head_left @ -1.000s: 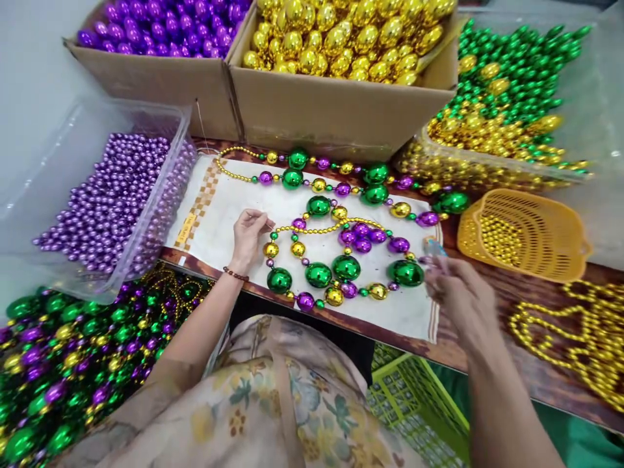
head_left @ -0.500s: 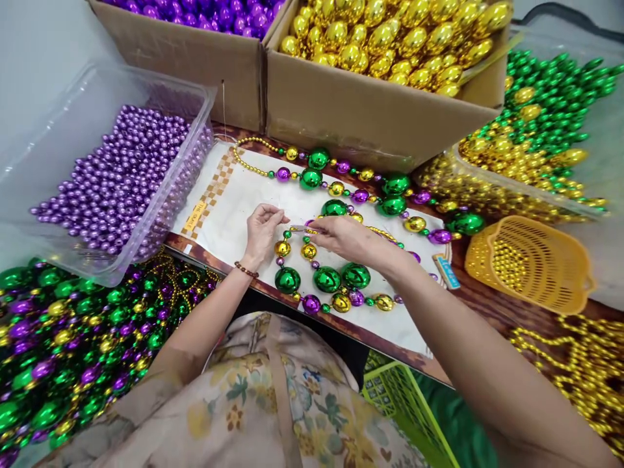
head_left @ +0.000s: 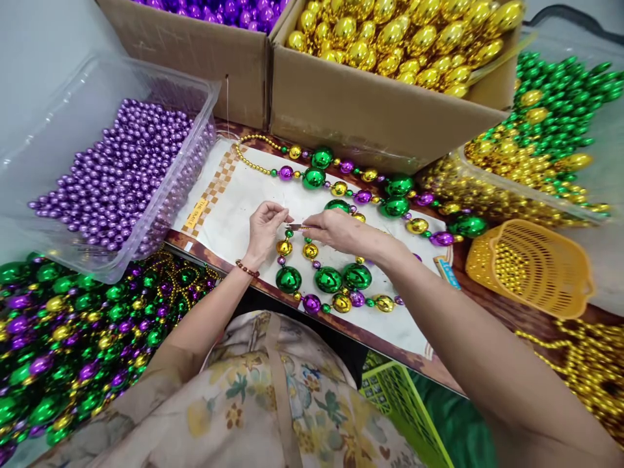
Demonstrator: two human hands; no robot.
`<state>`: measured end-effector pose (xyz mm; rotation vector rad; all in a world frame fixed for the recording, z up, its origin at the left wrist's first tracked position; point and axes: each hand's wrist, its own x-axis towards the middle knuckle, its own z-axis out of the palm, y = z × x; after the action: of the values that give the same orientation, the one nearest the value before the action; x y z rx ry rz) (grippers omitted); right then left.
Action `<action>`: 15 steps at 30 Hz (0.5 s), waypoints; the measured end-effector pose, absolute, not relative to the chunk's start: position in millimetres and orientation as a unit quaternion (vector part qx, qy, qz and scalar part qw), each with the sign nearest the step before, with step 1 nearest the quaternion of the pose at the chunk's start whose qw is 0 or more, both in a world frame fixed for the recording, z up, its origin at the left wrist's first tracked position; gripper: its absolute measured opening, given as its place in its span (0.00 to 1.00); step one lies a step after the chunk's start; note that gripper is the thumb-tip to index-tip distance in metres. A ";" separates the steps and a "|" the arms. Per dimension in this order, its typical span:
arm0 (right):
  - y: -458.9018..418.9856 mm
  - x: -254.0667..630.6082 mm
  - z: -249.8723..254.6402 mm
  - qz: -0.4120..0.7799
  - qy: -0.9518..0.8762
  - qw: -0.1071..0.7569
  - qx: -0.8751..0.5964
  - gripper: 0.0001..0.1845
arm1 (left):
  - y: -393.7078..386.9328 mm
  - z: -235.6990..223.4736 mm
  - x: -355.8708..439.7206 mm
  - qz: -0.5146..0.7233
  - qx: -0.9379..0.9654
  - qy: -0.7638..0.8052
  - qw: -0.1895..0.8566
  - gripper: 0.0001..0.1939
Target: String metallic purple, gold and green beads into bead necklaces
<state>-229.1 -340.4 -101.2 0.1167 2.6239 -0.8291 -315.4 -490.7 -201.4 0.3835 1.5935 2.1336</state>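
Note:
My left hand (head_left: 266,231), a bracelet of brown beads at its wrist, is closed in a pinch on the thin string end of a bead necklace (head_left: 287,279). My right hand (head_left: 336,231) is also closed, with a thin flat blade (head_left: 296,227) sticking out from its fingertips towards the left fingers. The blade lies against or very near the string, just above a small green bead. Green, gold and purple beads of this necklace curve over a white cloth (head_left: 244,195), partly under my right hand and forearm. Behind it lies a second bead necklace (head_left: 314,177).
Cardboard boxes of purple beads (head_left: 234,13) and gold beads (head_left: 390,32) stand behind. Clear bins hold small purple beads (head_left: 117,175) at left, green and gold beads (head_left: 560,97) at right. A yellow basket (head_left: 560,266), a blue packet (head_left: 447,272) and gold bead strings (head_left: 589,357) are rightward.
My right hand has come from the blue packet at the cloth's right edge over to my left fingers, bringing the blade. My left hand keeps its pinch. The view has shifted slightly.

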 end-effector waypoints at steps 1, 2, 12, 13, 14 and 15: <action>-339.9 -229.4 -102.2 -0.291 0.937 0.190 0.039 0.14 | -491.0 -200.8 -315.2 0.774 0.141 0.575 0.225 0.09; -339.5 -229.6 -103.2 -0.286 0.939 0.189 0.040 0.14 | -491.4 -200.6 -315.1 0.775 0.143 0.572 0.226 0.10; -341.0 -228.8 -102.4 -0.239 0.954 0.172 0.056 0.14 | -490.3 -194.3 -315.7 0.780 0.146 0.573 0.204 0.14; -339.0 -225.8 -101.3 -0.247 0.952 0.165 0.066 0.14 | -499.5 -189.6 -317.3 0.780 0.156 0.568 0.214 0.15; -336.0 -221.1 -100.4 -0.262 0.949 0.159 0.075 0.14 | -513.5 -184.5 -319.1 0.771 0.174 0.562 0.244 0.15; -331.9 -214.6 -99.7 -0.282 0.943 0.158 0.082 0.15 | -532.5 -179.7 -320.8 0.748 0.201 0.557 0.300 0.15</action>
<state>-214.6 -331.9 -99.7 0.2339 2.6968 -0.8071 -320.8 -532.5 -179.7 0.5331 1.4796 1.9851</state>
